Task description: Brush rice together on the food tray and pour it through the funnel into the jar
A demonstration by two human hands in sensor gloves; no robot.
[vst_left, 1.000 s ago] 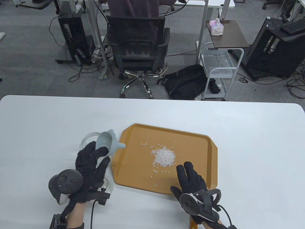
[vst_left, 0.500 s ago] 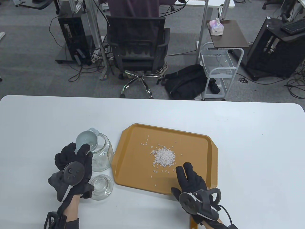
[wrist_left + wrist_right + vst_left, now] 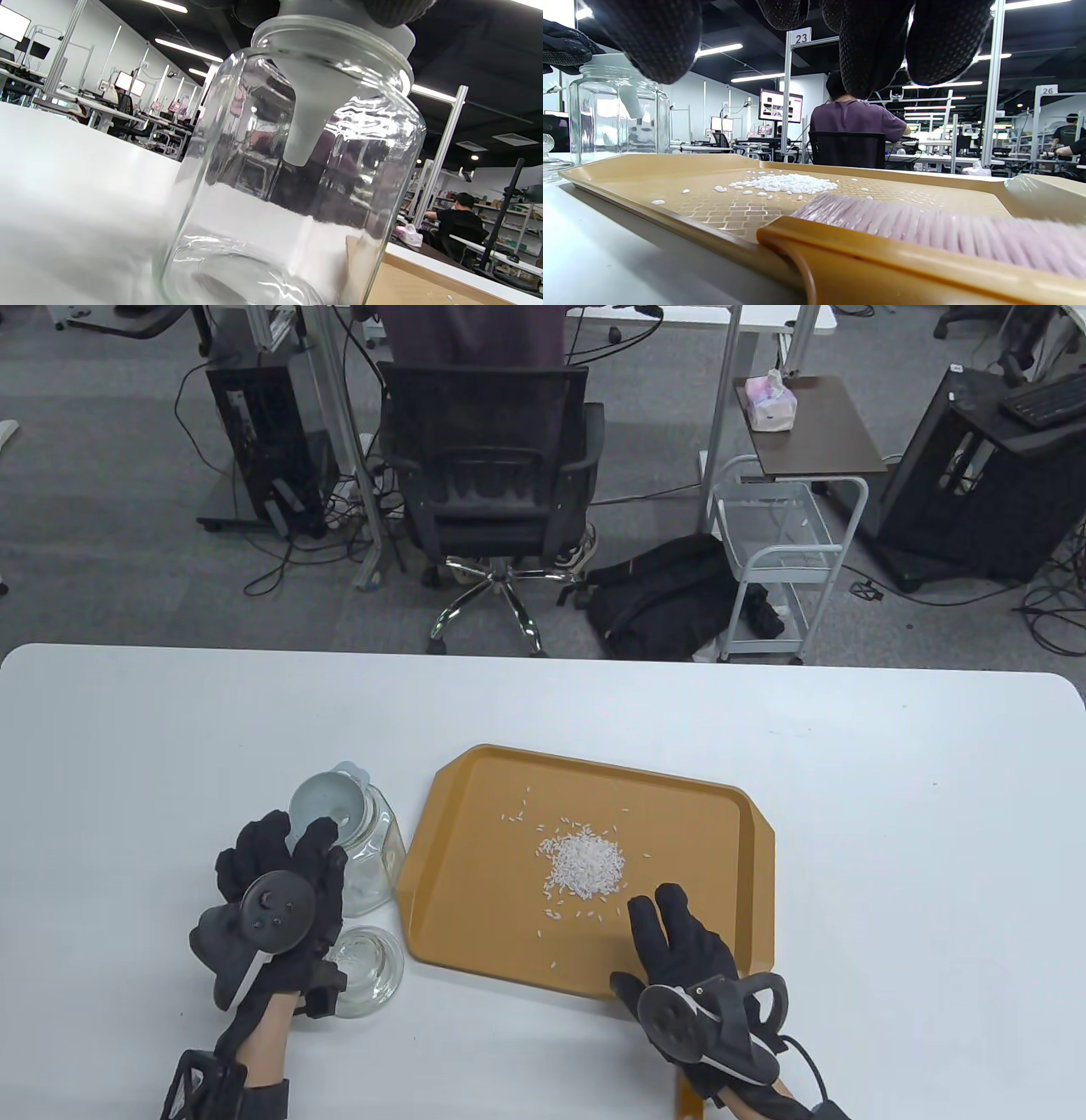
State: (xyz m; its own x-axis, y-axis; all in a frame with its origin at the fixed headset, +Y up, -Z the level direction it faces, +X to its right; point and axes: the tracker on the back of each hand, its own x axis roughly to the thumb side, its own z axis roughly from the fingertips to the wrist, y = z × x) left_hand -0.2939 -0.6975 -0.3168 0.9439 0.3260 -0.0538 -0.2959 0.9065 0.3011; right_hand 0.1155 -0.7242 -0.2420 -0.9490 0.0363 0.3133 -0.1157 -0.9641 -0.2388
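The pale blue-grey funnel [image 3: 325, 806] sat upright in the mouth of the clear glass jar [image 3: 375, 865], bowl up and spout pointing straight down inside the glass, as the left wrist view showed [image 3: 306, 127]. The jar stood on the white table [image 3: 891, 814] just left of the orange food tray [image 3: 475, 933], with its glass lid [image 3: 366, 970] lying on the table nearer the person. The left hand [image 3: 276, 882] had its fingers curled over the funnel's rim, holding it in place on the jar.

The rice [image 3: 584, 865] lay in a small heap near the middle of the tray, with stray grains scattered around it. The tray's long axis ran left to right, turned slightly clockwise.

The right hand [image 3: 679, 950] rested at the tray's near edge, fingers stretched forward and relaxed over a brush [image 3: 925, 237] with pale pink bristles and an orange body, which lay along the tray's near rim; whether the hand gripped it could not be told.

Beyond the table were a grey carpeted floor, a black office chair [image 3: 492, 475], a black backpack [image 3: 670, 598], a white wire trolley [image 3: 785, 551] and desks with cables.
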